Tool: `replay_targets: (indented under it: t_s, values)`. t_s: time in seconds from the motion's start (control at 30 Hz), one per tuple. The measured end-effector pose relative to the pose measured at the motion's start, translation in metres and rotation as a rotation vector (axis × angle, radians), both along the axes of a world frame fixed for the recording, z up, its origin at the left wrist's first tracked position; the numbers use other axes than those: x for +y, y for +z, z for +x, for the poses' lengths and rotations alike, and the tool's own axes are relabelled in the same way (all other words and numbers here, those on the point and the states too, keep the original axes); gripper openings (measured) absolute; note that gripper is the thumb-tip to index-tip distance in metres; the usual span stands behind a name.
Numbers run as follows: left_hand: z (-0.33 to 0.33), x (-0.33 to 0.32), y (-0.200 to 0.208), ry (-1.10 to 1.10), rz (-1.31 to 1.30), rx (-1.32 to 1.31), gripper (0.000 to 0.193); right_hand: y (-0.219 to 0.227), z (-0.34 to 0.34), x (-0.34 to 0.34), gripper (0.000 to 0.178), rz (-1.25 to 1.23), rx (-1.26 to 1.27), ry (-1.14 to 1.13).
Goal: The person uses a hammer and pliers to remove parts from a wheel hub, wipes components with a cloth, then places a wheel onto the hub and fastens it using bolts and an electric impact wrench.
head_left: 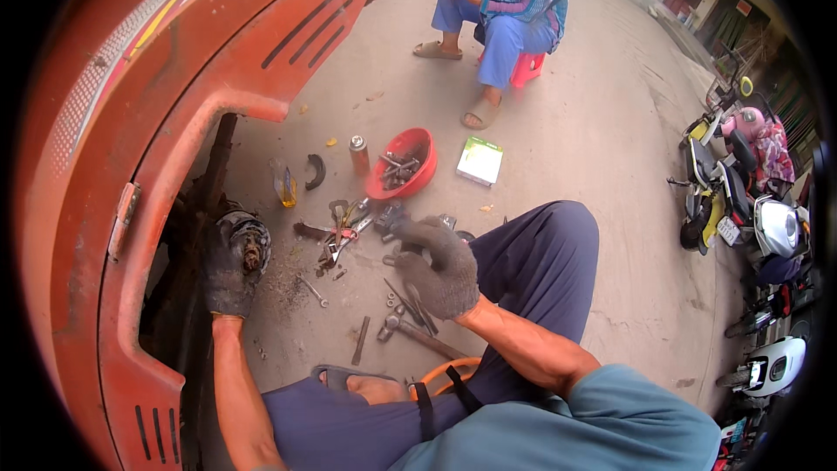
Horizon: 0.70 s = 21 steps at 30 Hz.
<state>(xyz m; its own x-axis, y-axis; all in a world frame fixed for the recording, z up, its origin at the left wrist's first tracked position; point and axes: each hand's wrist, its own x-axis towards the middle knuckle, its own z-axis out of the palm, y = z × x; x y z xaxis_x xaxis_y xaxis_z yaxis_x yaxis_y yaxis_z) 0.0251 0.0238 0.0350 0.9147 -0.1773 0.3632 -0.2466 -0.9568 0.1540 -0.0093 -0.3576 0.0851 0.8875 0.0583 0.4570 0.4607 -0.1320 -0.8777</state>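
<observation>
My left hand (228,277), in a dark grey work glove, grips the near side of a greasy round wheel hub (253,240) inside the opening of an orange vehicle body (187,135). Its fingertips are partly lost in shadow. My right hand (443,272), gloved alike, hovers above the ground in front of my raised knee. Its fingers are curved, with thumb and forefinger apart and nothing plainly held between them. Beneath and beside it lie a hammer (423,337), several thin metal rods, nuts, and a cluster of wrenches and pliers (342,235).
A red basin (425,176) holds bolts and metal parts. Around it stand a spray can (358,155), a green-white box (479,161) and a curved brake shoe (315,172). A small wrench (312,290) lies near the hub. Someone sits on a pink stool (527,70); motorbikes (741,179) line the right.
</observation>
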Motion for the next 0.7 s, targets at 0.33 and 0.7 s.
replay_targets:
  t_s: [0.33, 0.7]
  values:
    - [0.002, 0.003, 0.001, 0.213, 0.213, -0.021, 0.037, 0.063, 0.068, 0.004, 0.015, -1.073, -0.192, 0.519]
    - [0.015, 0.012, 0.027, -0.054, 0.451, 0.17, 0.036, -0.013, 0.061, 0.034, 0.015, -1.121, -0.303, 0.998]
